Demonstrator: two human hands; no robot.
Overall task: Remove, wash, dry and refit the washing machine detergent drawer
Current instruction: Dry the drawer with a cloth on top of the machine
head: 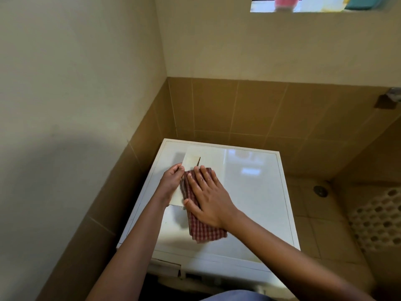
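A red-and-white checked cloth (199, 216) lies at the lower centre of the frame on the glossy white top of the washing machine (256, 192), and the pale cream detergent drawer (191, 160) shows just above it with a thin dark streak on its surface. The wall (76, 72) filling the upper left is plain off-white, while the tiles (249, 109) across the middle are tan-brown with lighter grout lines. At the right edge a cream laundry basket (377, 222) carries a pattern of round holes, and pink and teal shapes show in the window (303, 4) at the top.
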